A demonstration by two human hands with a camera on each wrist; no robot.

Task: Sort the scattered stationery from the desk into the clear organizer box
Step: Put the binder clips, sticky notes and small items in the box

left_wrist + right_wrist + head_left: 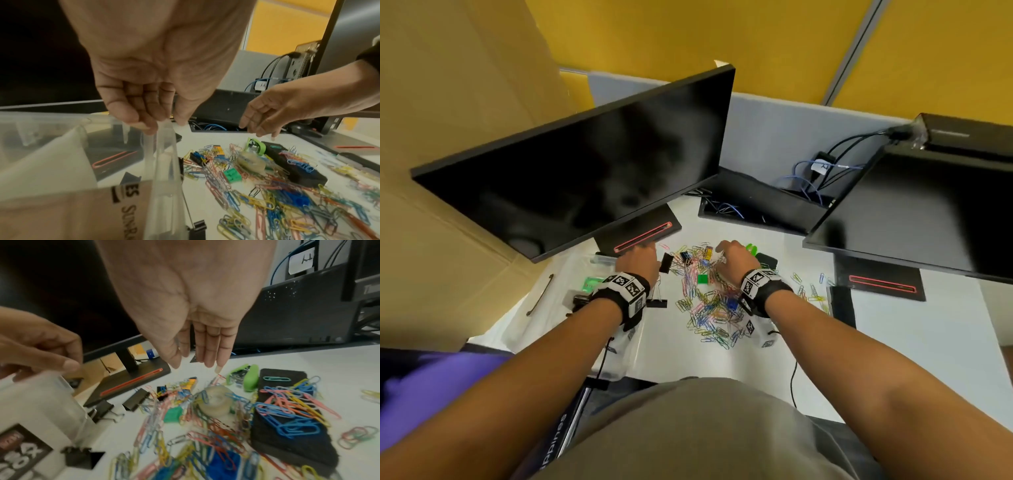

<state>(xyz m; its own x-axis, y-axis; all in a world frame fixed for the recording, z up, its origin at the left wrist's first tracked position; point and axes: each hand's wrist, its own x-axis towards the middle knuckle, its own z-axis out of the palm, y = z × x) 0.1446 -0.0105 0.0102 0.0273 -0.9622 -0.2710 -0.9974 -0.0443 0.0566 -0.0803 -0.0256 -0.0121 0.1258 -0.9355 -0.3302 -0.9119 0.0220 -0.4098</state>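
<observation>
A pile of coloured paper clips (709, 308) covers the middle of the white desk (893, 342). Among them lie a clear tape roll (216, 402), a green stapler (249, 378), a long black pad (287, 418), small green (173, 414) and blue (224, 465) blocks, and black binder clips (135, 399). The clear organizer box (61, 146) stands at the left. My left hand (156, 126) pinches the box's clear upper edge. My right hand (195, 363) hovers over the tape roll, fingers straight and pointing down, holding nothing that I can see.
Two dark monitors (585, 164) (928, 205) on black stands with red stripes overhang the back of the desk. A black cable tray (756, 202) with blue wires sits between them. More loose clips (811, 291) lie at the right. A cardboard sheet (448, 171) borders the left.
</observation>
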